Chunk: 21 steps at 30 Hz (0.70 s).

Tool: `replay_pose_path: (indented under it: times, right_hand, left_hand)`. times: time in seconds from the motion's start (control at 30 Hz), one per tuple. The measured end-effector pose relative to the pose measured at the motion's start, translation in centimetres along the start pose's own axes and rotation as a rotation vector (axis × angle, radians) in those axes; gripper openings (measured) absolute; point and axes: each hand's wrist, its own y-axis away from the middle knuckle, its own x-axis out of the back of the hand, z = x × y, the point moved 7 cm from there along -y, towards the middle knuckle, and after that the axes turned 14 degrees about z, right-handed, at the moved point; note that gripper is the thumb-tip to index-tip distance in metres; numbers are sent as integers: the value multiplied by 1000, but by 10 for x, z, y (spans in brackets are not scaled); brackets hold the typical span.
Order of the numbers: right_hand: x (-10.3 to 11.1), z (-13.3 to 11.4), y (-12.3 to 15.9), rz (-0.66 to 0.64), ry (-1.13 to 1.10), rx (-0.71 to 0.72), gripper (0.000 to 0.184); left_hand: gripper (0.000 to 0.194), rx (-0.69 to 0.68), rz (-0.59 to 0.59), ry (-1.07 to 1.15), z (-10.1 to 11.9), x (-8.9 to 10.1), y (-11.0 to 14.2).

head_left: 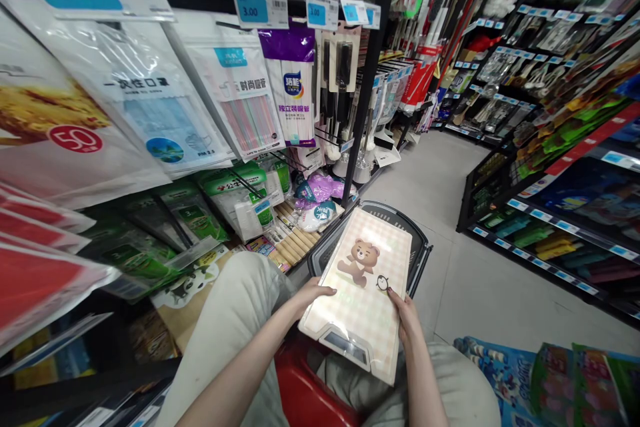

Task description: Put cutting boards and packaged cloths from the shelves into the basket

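The step in hand, as I judge it, is a simple two-handed holding of a flat board (356,300) with a printed bear, its decorated face turned upward. The left hand (311,298) grasps one long edge, with its thumb laid over the top; the right hand (409,321) grasps the opposite edge in the same manner. The other fingers go mostly underneath, so I cannot tell how firmly they press. At the near end of the board is a dark window (346,347) – perhaps a display, but the glare makes this uncertain.

The board is held slantwise: its far end is above the black basket (420,259) on the floor (427,170), its near end over the lap, where a red seat (313,390) shows between the legs. Whether the board touches the basket rim, I cannot see.

Any move from here would call for both hands to work together – the board is wide, and one loosened side could let it tip. It would also need care near the shelf on the left, where bamboo-coloured bundles (286,245) lie close to the basket.
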Motion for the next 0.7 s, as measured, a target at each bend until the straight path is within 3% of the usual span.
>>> replay_pose_path:
  times: [0.3, 0.7]
  right_hand:
    - [-1, 0, 0, -22, 0, 4, 45]
    - [-3, -15, 7, -32, -77, 136, 49]
  left_hand:
    - [35, 2, 4, -6, -3, 2, -2]
    - [39, -78, -52, -5, 6, -3, 1]
